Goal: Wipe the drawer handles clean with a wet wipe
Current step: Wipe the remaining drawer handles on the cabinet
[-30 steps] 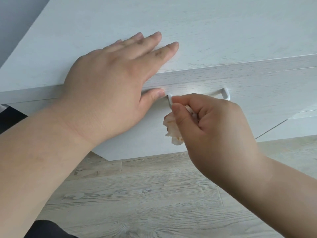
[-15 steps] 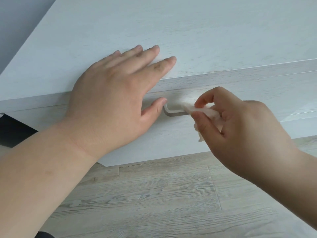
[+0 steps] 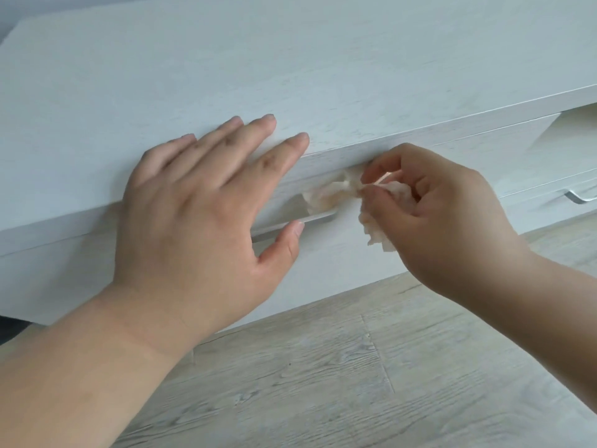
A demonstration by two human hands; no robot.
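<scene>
Since half a second ago, your right hand (image 3: 442, 218) has carried the wet wipe (image 3: 326, 197) along the drawer handle (image 3: 290, 225) to its right end, and the view now takes in more of the cabinet's right side. You pinch the crumpled wipe between thumb and curled fingers; one part of it bunches over the right end of the handle, another hangs below your thumb. Your left hand (image 3: 200, 215) lies flat with straight fingers spread on the cabinet top (image 3: 290, 59), its thumb reaching down over the front edge to touch the handle bar from below. That handle sits on the top drawer front (image 3: 339, 263). Farther right, a second handle (image 3: 580, 197) shows on a neighbouring drawer. Pale wood-grain floor (image 3: 323, 383) lies beneath your forearms.
</scene>
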